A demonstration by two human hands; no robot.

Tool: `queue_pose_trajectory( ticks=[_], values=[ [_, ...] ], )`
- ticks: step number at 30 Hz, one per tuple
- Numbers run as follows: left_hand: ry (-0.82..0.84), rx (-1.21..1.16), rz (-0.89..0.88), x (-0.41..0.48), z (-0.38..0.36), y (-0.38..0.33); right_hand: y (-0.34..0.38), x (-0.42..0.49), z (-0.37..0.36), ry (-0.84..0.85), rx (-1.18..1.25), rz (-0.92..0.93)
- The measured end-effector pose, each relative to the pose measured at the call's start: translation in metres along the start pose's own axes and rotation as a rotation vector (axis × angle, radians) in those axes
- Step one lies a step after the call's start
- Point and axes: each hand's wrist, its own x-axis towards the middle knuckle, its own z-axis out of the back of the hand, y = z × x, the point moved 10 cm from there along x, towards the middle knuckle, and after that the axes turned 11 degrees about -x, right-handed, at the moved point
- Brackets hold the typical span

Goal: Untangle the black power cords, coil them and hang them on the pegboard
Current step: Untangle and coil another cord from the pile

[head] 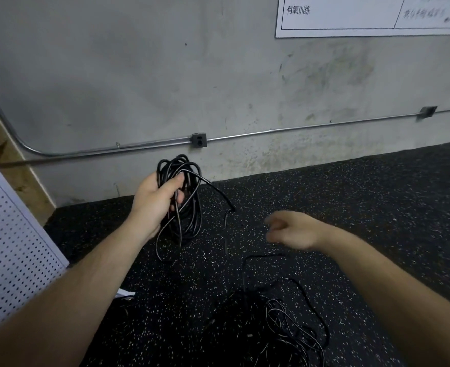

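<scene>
Speckled floor (350,207); coil (190,215) inside left fingers (173,184)

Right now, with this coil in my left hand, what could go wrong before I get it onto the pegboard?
1. The coil in your left hand is loose and uneven, so loops may slip out.
2. Its free tail dangles toward the floor and could snag the tangled pile below.
3. Your right hand is blurred and apparently holds nothing, so nothing steadies the tail.
</scene>
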Motion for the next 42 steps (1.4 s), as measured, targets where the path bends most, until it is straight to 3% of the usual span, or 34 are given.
queue_pose_trajectory(
  ticks=[3,6,12,17,18,21,24,27,31,34,37,42],
  values=[
    [0.140,-0.063,-0.001,-0.014,-0.032,-0.008,0.043,0.009,0.007,-0.146,0.303,0.191],
    [0.250,-0.104,0.045,-0.028,-0.054,-0.013,0.074,0.018,0.006,-0.212,0.335,0.332],
    [0.133,-0.117,-0.021,-0.018,-0.027,-0.023,0.055,0.026,0.006,-0.192,0.189,0.237],
    [0.025,0.067,-0.042,-0.004,-0.003,-0.013,0.056,0.012,0.050,-0.548,-0.216,0.284],
    [0.031,0.149,-0.056,0.000,0.000,-0.012,0.056,0.007,0.056,-0.579,-0.141,0.302],
    [0.090,0.318,-0.032,0.002,-0.003,0.000,0.052,-0.004,0.069,-0.498,0.406,0.270],
    [0.101,0.205,0.048,-0.004,-0.012,0.012,0.076,-0.006,0.056,-0.257,0.842,0.306],
    [0.060,0.079,0.091,-0.008,-0.015,0.016,0.105,-0.011,0.047,-0.044,1.090,0.432],
    [0.018,-0.015,0.112,-0.011,-0.016,0.020,0.127,-0.023,0.035,0.094,0.902,0.542],
    [0.027,-0.073,0.129,-0.012,-0.021,0.019,0.134,-0.033,0.024,0.069,0.551,0.556],
    [0.055,-0.177,0.169,-0.015,-0.028,0.018,0.139,-0.031,0.001,0.062,0.364,0.478],
    [0.081,-0.191,0.168,-0.017,-0.037,0.014,0.139,-0.027,0.002,-0.197,0.227,0.415]
  ],
)
